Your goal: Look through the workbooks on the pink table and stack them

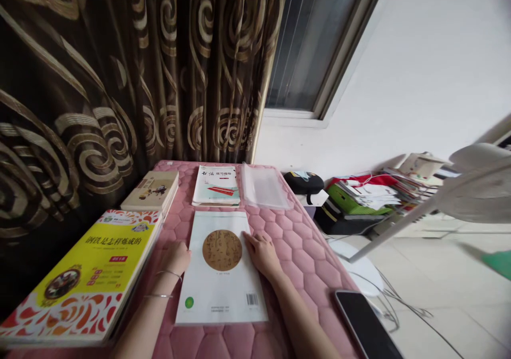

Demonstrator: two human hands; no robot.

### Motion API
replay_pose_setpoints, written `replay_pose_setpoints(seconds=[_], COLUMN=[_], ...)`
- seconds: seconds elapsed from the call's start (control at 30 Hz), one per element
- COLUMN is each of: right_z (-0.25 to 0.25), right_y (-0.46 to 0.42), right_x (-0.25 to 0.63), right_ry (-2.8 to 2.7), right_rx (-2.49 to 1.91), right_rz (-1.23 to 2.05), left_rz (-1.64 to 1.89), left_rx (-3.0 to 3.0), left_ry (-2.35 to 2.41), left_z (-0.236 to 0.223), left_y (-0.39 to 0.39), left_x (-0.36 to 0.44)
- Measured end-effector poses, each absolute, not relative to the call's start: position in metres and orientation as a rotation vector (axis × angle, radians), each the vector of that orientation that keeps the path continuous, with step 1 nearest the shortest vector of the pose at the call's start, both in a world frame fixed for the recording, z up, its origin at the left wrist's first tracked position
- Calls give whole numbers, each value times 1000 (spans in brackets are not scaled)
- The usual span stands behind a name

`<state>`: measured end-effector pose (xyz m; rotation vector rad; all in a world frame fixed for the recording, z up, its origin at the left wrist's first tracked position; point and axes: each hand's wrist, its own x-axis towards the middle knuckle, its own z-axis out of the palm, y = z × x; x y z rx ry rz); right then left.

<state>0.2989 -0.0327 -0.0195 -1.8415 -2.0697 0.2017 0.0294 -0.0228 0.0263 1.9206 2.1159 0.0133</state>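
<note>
A white paperback book (219,268) lies flat on a pink quilted pad (307,258), its cover printed with a round brown calligraphy image (222,250). My left hand (174,258) rests against the book's left edge, with thin bracelets on that wrist. My right hand (262,253) lies on the cover's right side, fingers spread near the round image. Neither hand visibly grips the book. A yellow book (90,279) lies just left of my left forearm.
A tan book (150,190), a calligraphy workbook (216,186) and a clear plastic sleeve (263,186) lie along the pad's far end. A black phone (365,327) sits at the right edge. A patterned curtain (120,71) hangs left; a white fan (477,186) stands right.
</note>
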Motion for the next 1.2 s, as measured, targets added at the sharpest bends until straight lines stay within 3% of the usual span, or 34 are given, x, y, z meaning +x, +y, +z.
replay_pose_setpoints(seconds=[0.3, 0.5, 0.6, 0.77, 1.2], right_z=[-17, -19, -20, -19, -9], right_y=[-33, -31, -31, -31, -32], right_x=[298, 297, 296, 296, 294], right_ry=[-2081, -2101, -2107, -2096, -2105], right_rx=[-1907, -1923, -1937, -1921, -1948], right_rz=[211, 184, 171, 163, 102], left_rz=[118, 346, 282, 225, 163], left_rx=[2071, 2508, 2492, 2422, 2501], left_ry=[2321, 1587, 1634, 1904, 1911], left_z=[32, 2, -14, -21, -25], left_y=[-40, -26, -9, 27, 55], left_x=[63, 136, 152, 124, 68])
